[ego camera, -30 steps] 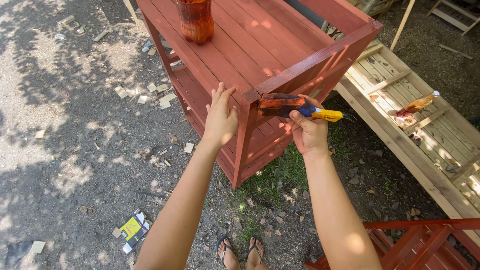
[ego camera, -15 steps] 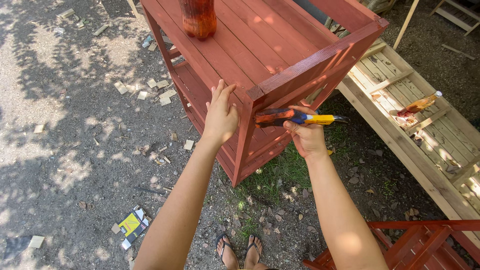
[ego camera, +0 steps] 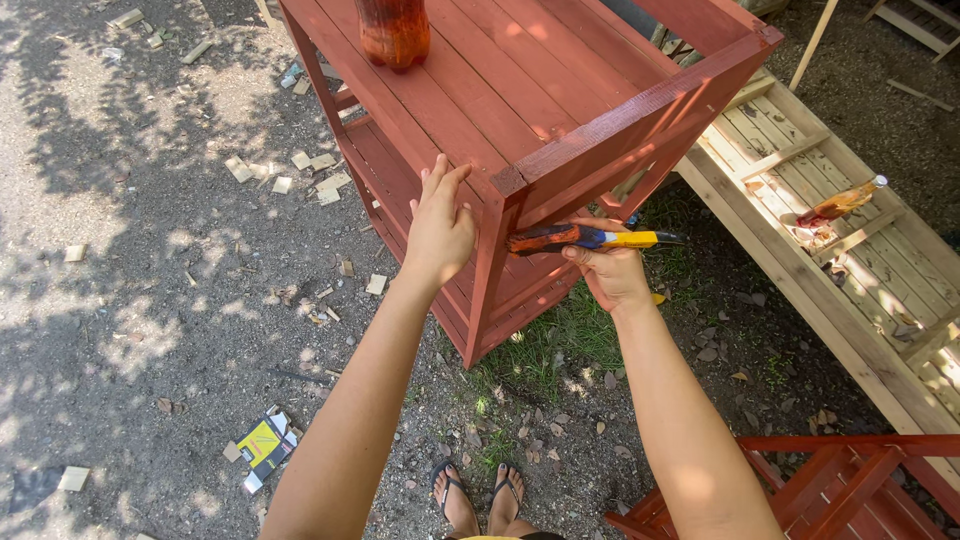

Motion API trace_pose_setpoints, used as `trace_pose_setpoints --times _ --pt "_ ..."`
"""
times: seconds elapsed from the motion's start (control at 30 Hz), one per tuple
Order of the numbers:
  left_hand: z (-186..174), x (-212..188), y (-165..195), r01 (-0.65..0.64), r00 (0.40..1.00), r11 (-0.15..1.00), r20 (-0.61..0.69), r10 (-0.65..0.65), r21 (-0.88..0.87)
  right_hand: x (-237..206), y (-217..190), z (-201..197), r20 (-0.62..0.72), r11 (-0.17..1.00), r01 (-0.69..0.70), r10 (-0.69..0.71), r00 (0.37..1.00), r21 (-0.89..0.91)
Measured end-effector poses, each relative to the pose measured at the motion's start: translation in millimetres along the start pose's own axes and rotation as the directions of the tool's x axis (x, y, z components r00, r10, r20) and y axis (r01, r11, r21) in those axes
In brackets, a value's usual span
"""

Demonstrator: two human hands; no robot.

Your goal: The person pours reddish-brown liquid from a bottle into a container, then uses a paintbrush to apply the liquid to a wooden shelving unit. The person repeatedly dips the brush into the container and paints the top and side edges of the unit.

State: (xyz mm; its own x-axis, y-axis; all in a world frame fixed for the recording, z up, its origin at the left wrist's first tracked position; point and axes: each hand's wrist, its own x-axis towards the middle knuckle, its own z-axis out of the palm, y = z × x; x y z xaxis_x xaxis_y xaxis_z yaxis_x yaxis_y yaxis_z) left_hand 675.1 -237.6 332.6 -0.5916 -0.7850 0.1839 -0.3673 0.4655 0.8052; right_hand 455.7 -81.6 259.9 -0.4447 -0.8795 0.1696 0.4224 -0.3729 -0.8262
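Observation:
A red-painted wooden slatted crate-like stand point(ego camera: 560, 90) rises in front of me. My left hand point(ego camera: 438, 222) rests flat against its near corner post, fingers apart, holding nothing. My right hand point(ego camera: 608, 272) grips a paintbrush point(ego camera: 590, 239) with a yellow and blue handle; its paint-soaked bristles touch the corner post just below the top rail. A plastic bottle of red-brown liquid point(ego camera: 394, 30) stands on the slatted top, its upper part cut off by the frame.
An unpainted wooden slatted frame point(ego camera: 840, 250) lies on the ground at right with a stained bottle point(ego camera: 838, 204) on it. Another red wooden piece point(ego camera: 850, 480) sits at bottom right. Wood offcuts point(ego camera: 310, 175) and a yellow carton scrap point(ego camera: 262, 442) litter the dirt. My sandalled feet point(ego camera: 480, 495) stand below.
The brush has moved down and left from the top rail to the corner post. My left hand has stayed on the post.

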Motion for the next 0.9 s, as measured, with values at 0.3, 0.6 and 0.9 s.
trace_pose_setpoints --times 0.3,0.6,0.9 --pt "1.6 0.0 2.8 0.001 1.0 1.0 0.007 -0.001 -0.011 12.9 -24.9 3.7 0.07 0.987 0.081 -0.092 0.993 0.142" --pt "2.9 2.1 0.1 0.002 1.0 1.0 0.005 -0.002 -0.02 -1.2 10.8 -3.8 -0.005 0.996 -0.055 0.055 0.998 -0.063" --pt "3.0 2.9 -5.8 -0.012 1.0 1.0 -0.022 0.011 -0.012 20.9 -23.5 0.2 0.12 0.985 0.119 -0.134 0.984 0.123"
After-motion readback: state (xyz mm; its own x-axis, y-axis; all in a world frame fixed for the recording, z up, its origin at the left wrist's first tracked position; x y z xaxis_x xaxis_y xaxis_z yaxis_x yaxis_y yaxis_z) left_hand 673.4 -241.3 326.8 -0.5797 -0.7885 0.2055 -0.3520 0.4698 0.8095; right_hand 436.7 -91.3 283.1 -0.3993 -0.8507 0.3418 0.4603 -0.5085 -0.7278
